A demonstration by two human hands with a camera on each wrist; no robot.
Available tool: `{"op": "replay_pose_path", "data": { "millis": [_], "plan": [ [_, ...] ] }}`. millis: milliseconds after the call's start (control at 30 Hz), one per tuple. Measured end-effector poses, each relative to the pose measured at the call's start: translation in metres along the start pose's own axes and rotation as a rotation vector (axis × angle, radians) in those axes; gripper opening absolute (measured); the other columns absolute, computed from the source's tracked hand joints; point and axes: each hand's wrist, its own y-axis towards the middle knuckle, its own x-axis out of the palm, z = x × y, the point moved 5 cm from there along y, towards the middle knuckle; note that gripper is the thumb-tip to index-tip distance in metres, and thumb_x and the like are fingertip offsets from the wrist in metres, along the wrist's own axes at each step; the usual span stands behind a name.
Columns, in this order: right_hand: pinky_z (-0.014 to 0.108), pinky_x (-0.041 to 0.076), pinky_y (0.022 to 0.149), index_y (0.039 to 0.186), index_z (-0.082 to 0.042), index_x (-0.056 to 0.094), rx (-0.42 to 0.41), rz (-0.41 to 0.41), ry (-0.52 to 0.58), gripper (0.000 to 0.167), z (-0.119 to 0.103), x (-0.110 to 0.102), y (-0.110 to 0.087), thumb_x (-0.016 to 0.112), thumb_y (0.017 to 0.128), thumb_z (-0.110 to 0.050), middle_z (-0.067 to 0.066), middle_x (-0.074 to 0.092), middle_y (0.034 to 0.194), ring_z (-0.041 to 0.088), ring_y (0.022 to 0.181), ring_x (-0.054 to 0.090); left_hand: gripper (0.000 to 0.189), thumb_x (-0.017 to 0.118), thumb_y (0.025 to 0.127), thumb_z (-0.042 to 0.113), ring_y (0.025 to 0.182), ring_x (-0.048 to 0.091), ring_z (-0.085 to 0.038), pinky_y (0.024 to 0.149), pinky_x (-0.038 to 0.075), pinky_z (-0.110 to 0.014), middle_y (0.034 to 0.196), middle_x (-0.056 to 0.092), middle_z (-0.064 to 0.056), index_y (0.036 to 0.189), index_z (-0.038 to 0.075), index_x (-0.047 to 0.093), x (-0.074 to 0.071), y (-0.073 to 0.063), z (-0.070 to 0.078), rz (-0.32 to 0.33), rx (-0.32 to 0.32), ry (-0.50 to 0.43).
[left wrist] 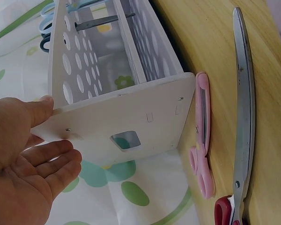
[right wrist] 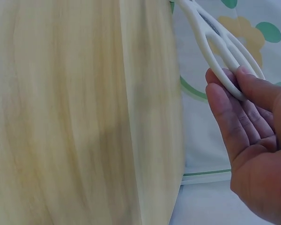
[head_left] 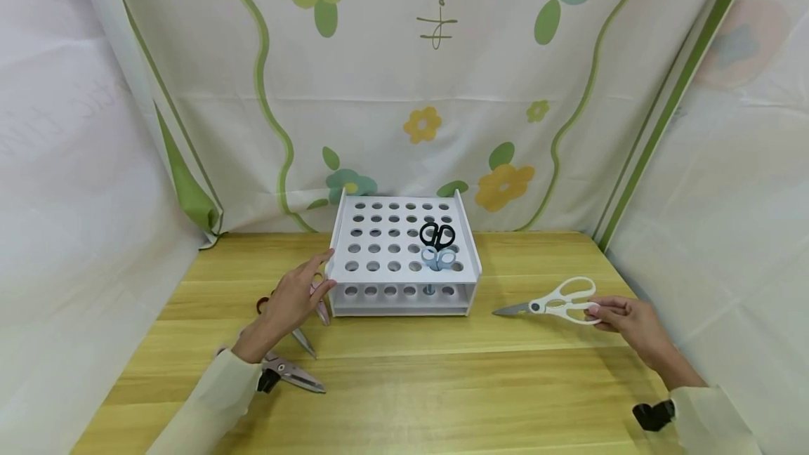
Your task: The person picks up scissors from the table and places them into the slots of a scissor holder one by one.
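My left hand [head_left: 292, 302] holds the left side panel of a white rack [head_left: 404, 278], thumb and index finger at its upper front edge, the other fingers loosely bent outside it. On the right, my right hand [head_left: 628, 325] pinches one handle loop of white scissors [head_left: 556, 304], blades pointing left toward the rack. In the rack's right part, black-handled scissors [head_left: 437, 236] and light-blue scissors [head_left: 437, 258] stand in holes, handles up. Beside the left panel lie pink scissors [left wrist: 203, 136] and red-handled scissors [left wrist: 243, 112], partly hidden by my left hand in the head view.
Another pair of scissors [head_left: 293, 373] lies under my left wrist, blades pointing right. The wooden table [head_left: 411, 399] is enclosed by a flowered curtain [head_left: 392, 76] behind and cloth walls on both sides. The rack stands close to the back curtain.
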Motion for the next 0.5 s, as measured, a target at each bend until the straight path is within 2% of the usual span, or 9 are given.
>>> {"op": "replay_pose_path", "data": {
  "millis": [233, 500],
  "plan": [
    [0.027, 0.058, 0.076, 0.12, 0.018, 0.058, -0.064, 0.007, 0.115, 0.036, -0.007, 0.001, 0.001, 0.06, 0.098, -0.01, 0.002, 0.077, 0.097, 0.009, 0.088, 0.073, 0.059, 0.072, 0.09, 0.017, 0.058, 0.04, -0.009, 0.066, 0.045, -0.033, 0.125, 0.066, -0.021, 0.143, 0.004, 0.048, -0.001, 0.0, 0.0, -0.004, -0.006, -0.009],
    [0.024, 0.057, 0.075, 0.115, 0.014, 0.064, -0.117, 0.009, 0.264, 0.026, -0.016, 0.004, 0.002, 0.061, 0.096, -0.004, 0.003, 0.077, 0.095, 0.011, 0.087, 0.073, 0.059, 0.073, 0.089, 0.015, 0.06, 0.043, -0.009, 0.063, 0.045, -0.03, 0.125, 0.066, -0.021, 0.141, 0.002, 0.049, -0.001, 0.0, 0.001, 0.03, 0.035, -0.003]
  ]
}}
